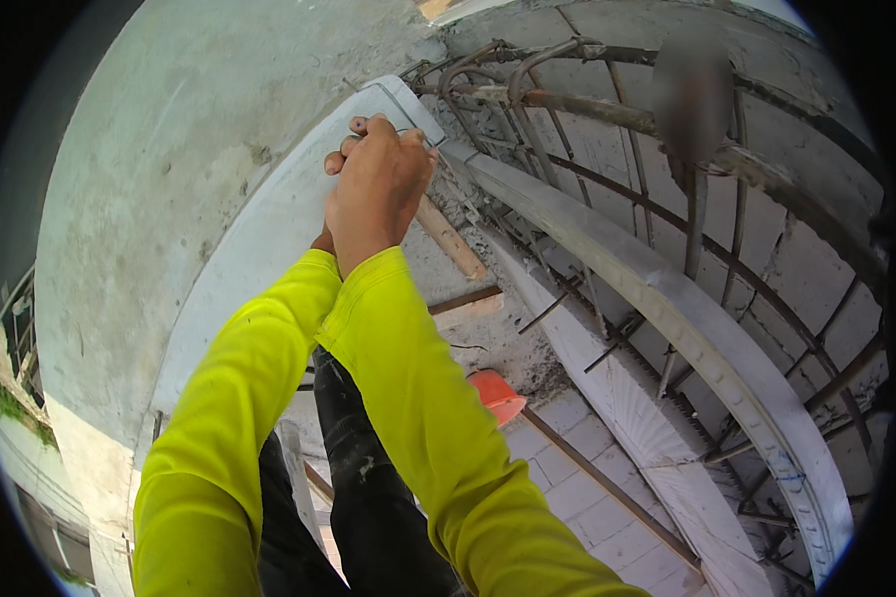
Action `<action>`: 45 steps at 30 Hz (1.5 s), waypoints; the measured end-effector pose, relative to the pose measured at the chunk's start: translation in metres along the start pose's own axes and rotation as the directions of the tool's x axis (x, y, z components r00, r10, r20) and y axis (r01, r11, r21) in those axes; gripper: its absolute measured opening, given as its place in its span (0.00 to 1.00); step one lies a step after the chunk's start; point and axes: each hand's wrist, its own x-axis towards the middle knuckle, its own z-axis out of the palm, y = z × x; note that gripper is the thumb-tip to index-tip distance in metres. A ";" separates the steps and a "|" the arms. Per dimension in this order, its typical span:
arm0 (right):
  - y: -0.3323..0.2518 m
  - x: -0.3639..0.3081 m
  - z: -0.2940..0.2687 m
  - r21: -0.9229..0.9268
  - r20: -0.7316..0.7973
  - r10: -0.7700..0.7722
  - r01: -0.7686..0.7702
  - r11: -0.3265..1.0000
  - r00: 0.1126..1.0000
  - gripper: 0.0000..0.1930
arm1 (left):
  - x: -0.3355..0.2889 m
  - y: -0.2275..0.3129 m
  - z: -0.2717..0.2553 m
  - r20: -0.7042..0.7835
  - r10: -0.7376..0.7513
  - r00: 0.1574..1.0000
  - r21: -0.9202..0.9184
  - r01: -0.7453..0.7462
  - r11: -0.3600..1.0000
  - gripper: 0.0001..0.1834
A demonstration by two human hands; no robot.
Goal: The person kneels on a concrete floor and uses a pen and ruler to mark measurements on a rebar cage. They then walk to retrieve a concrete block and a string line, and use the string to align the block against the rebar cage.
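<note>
My two hands are pressed together at the far end of a curved white panel (269,214). My right hand (383,189) lies over my left hand (325,240), covering most of it. Bent fingertips show along the left side of the pair, though I cannot tell which hand each belongs to. Both hands look closed around something hidden between them. A thin bent metal rod (400,103) runs across the panel just beyond my knuckles, close to the right hand. Whether the fingers grip this rod is hidden.
At right stands a curved cage of rusty rebar (667,199), with a long pale curved strip (657,269) below it. A short timber piece (451,239) lies beneath my hands. Lower down are an orange-red shovel-like blade (496,396) and a long thin pole (607,483). A plastered wall (149,229) rises left.
</note>
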 end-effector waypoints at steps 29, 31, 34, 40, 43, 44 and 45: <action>-0.042 -0.022 -0.014 -0.132 0.029 0.067 -0.063 0.989 0.997 0.08 | -0.016 -0.023 0.065 0.516 0.130 0.847 -0.656 0.488 -0.575 0.15; -0.044 -0.023 -0.013 -0.103 0.034 0.042 -0.038 0.994 0.999 0.08 | -0.017 -0.023 0.063 0.520 0.141 0.843 -0.610 0.481 -0.630 0.14; -0.044 -0.016 -0.008 -0.068 0.051 0.021 -0.018 0.998 0.998 0.09 | -0.022 -0.025 0.067 0.486 0.034 0.873 -0.719 0.422 -0.553 0.14; -0.037 0.007 0.011 0.000 0.067 0.022 -0.022 1.000 0.998 0.09 | -0.023 -0.044 0.113 0.737 0.129 0.663 -0.276 0.471 -0.838 0.14; -0.038 0.011 0.012 -0.025 0.057 0.003 -0.001 1.000 0.998 0.08 | -0.024 -0.046 0.133 0.505 0.237 0.830 -0.231 0.395 -0.889 0.15; -0.040 0.012 0.011 -0.056 0.057 -0.010 0.013 0.998 0.998 0.08 | -0.024 -0.046 0.134 0.504 0.228 0.833 -0.246 0.392 -0.886 0.15; -0.042 0.012 0.011 -0.086 0.063 -0.021 0.027 0.996 0.998 0.10 | -0.027 -0.047 0.133 0.619 0.151 0.770 -0.315 0.420 -0.851 0.15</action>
